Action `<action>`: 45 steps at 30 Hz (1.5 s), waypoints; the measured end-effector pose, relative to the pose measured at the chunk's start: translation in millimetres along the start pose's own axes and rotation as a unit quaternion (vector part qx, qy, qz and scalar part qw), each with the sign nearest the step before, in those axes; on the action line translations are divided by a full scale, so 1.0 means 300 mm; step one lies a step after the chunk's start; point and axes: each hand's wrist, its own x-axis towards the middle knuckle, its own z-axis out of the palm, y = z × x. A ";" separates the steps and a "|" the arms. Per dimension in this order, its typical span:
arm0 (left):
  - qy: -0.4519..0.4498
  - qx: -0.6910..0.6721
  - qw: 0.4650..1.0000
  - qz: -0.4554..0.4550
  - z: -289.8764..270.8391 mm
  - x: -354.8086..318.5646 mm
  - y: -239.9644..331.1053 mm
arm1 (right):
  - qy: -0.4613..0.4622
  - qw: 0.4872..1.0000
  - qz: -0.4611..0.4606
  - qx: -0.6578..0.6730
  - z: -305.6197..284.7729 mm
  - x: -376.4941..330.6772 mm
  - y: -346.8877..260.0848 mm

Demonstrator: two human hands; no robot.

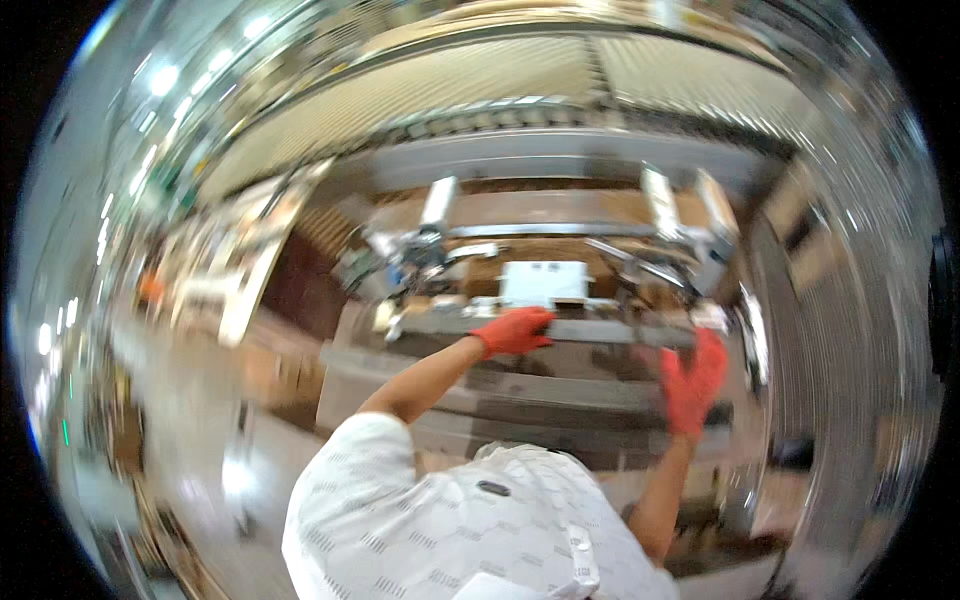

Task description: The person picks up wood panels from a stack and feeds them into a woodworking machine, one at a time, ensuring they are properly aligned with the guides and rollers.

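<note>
Low in the middle of the frame is the person's white patterned top (450, 530). Two bare arms reach up from it, and both hands wear red gloves.

The left hand (515, 330) is in the middle of the frame. Its fingers curl over the front edge of a long grey bar (600, 330) on the machine, so its grip looks closed on the bar. The right hand (693, 385) is to the right and a bit lower. Its fingers are spread open and point up, close to the bar's right end. The blur hides whether it touches.

I think the step in hand is taking hold of the bar with both hands. The right hand would next need to close on the bar's end.

Behind the bar sits a white box (545, 280). Metal arms (430, 245) stand at both sides. Far up are ceiling lights (160, 80).
</note>
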 end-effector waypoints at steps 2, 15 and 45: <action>0.020 -0.021 1.000 0.000 -0.072 0.075 0.176 | 0.081 0.991 0.015 -0.107 -0.055 0.022 0.137; 0.035 0.055 0.992 -0.109 -0.267 -0.430 0.425 | 0.012 0.941 0.109 0.321 -0.011 -0.100 0.470; 0.082 0.113 0.977 -0.160 -0.220 -0.518 0.486 | -0.230 0.953 -0.176 -0.087 0.011 -0.611 0.179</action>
